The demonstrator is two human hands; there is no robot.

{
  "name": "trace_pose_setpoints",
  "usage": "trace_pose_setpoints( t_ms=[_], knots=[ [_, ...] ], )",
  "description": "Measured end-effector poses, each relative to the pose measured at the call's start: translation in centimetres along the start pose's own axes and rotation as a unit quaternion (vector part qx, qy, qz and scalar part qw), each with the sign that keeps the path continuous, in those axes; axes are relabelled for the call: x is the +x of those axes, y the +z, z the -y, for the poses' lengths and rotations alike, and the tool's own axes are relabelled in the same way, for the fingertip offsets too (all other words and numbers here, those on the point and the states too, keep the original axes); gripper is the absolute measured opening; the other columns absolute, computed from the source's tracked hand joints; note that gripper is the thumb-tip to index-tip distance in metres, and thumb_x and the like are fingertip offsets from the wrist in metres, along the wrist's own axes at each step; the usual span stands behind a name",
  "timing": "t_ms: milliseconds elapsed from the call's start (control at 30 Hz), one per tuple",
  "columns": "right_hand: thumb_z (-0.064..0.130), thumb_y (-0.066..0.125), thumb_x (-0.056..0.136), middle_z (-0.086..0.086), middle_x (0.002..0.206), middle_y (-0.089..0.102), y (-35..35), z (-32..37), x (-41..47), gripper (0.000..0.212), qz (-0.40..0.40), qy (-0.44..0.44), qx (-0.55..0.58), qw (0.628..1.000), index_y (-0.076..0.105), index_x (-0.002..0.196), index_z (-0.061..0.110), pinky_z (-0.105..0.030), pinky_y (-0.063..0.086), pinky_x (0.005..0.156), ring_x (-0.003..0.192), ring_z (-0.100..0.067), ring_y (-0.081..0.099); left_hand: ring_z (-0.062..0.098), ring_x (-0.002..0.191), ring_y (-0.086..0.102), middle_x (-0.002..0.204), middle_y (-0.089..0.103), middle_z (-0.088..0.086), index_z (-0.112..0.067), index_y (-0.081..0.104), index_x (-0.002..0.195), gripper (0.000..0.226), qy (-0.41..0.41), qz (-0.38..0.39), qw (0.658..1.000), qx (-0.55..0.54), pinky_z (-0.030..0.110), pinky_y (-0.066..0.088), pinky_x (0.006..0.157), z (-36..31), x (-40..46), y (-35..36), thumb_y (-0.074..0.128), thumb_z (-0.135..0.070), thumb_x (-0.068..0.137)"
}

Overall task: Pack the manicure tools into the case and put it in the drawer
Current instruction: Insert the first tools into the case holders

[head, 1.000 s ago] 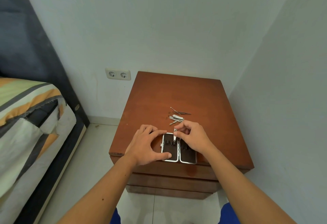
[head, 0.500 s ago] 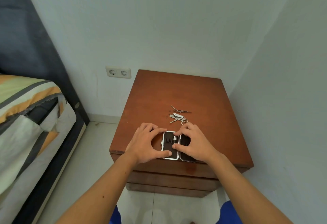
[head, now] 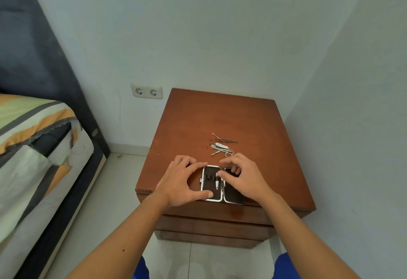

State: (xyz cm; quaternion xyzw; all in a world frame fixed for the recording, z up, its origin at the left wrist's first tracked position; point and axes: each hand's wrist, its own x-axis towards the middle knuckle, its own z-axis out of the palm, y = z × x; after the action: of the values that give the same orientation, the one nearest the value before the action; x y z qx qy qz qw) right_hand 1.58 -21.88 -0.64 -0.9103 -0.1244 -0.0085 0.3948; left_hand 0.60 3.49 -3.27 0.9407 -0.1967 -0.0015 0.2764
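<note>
A small open manicure case (head: 208,188) with a dark lining and silver rim lies flat at the front edge of a brown nightstand (head: 220,113). My left hand (head: 180,179) clamps its left half between forefinger and thumb. One small silver tool (head: 217,184) sits in that half. My right hand (head: 246,177) hovers over the right half, fingers curled, with its thumb tip on the tool's top end. Several loose silver tools (head: 221,146) lie in a small pile just behind the case. The stand's drawer fronts (head: 209,226) below are closed.
A bed (head: 33,146) with a striped cover stands to the left across a strip of tiled floor. A double wall socket (head: 146,91) is on the wall behind. The right wall runs close to the nightstand's side.
My right hand carried a small tool from above the case down into its left half and slid it in. The left hand stayed on the case.
</note>
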Motion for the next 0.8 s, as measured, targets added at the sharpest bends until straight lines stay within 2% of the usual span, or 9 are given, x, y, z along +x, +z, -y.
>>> trace_pose_setpoints(
  t_ms=[100, 233, 400, 500, 667, 800],
  knots=[
    [0.026, 0.080, 0.089, 0.010, 0.092, 0.065, 0.2, -0.3, 1.7, 0.016, -0.047, 0.017, 0.009, 0.999, 0.079, 0.104, 0.027, -0.027, 0.052, 0.072, 0.075, -0.010, 0.061, 0.004, 0.133, 0.027, 0.134, 0.040, -0.019, -0.044, 0.042, 0.154, 0.108, 0.008, 0.039, 0.999, -0.009, 0.030, 0.031, 0.114, 0.3, -0.2, -0.5, 0.070, -0.096, 0.064],
    [0.022, 0.076, 0.092, 0.011, 0.091, 0.066, 0.6, -0.2, 4.7, 0.013, -0.068, 0.030, -0.024, 0.997, 0.079, 0.104, 0.025, -0.022, 0.043, 0.072, 0.070, -0.004, 0.056, 0.006, 0.133, 0.025, 0.136, 0.036, -0.018, -0.044, 0.038, 0.157, 0.116, 0.014, 0.058, 0.998, -0.007, 0.031, 0.029, 0.115, 0.3, -0.3, -0.9, 0.074, -0.095, 0.059],
    [0.022, 0.073, 0.093, 0.009, 0.094, 0.070, 0.8, -0.2, 7.2, 0.015, -0.063, 0.051, -0.044, 0.996, 0.077, 0.106, 0.027, -0.031, 0.054, 0.078, 0.076, -0.004, 0.060, 0.008, 0.136, 0.025, 0.139, 0.037, -0.015, -0.041, 0.038, 0.156, 0.123, 0.017, 0.031, 0.998, 0.043, 0.031, 0.025, 0.117, -0.6, -0.2, -0.3, 0.068, -0.102, 0.053],
    [0.023, 0.073, 0.093, 0.009, 0.091, 0.071, 1.1, -0.7, 7.5, 0.015, -0.060, 0.060, -0.057, 0.995, 0.077, 0.107, 0.028, -0.033, 0.055, 0.080, 0.080, -0.008, 0.063, 0.010, 0.135, 0.029, 0.138, 0.040, -0.014, -0.041, 0.041, 0.153, 0.124, 0.009, 0.015, 0.998, 0.059, 0.034, 0.028, 0.117, -1.0, -0.1, 0.0, 0.061, -0.107, 0.050],
    [0.027, 0.074, 0.093, 0.007, 0.081, 0.068, 1.3, -0.6, 8.3, 0.015, -0.058, 0.065, -0.071, 0.994, 0.077, 0.108, 0.027, -0.032, 0.053, 0.077, 0.077, -0.012, 0.063, 0.010, 0.134, 0.029, 0.137, 0.039, -0.014, -0.042, 0.039, 0.156, 0.116, 0.009, 0.006, 0.998, 0.066, 0.035, 0.028, 0.116, -1.1, -0.2, 0.0, 0.058, -0.104, 0.060],
    [0.029, 0.078, 0.091, 0.008, 0.074, 0.068, 1.2, -0.2, 8.7, 0.008, -0.043, 0.072, -0.097, 0.992, 0.078, 0.099, 0.026, -0.030, 0.053, 0.072, 0.072, -0.012, 0.064, 0.011, 0.136, 0.026, 0.140, 0.036, -0.012, -0.039, 0.032, 0.162, 0.113, 0.011, 0.018, 0.997, 0.069, 0.033, 0.026, 0.117, -1.0, -0.1, -0.2, 0.061, -0.096, 0.068]
  ],
)
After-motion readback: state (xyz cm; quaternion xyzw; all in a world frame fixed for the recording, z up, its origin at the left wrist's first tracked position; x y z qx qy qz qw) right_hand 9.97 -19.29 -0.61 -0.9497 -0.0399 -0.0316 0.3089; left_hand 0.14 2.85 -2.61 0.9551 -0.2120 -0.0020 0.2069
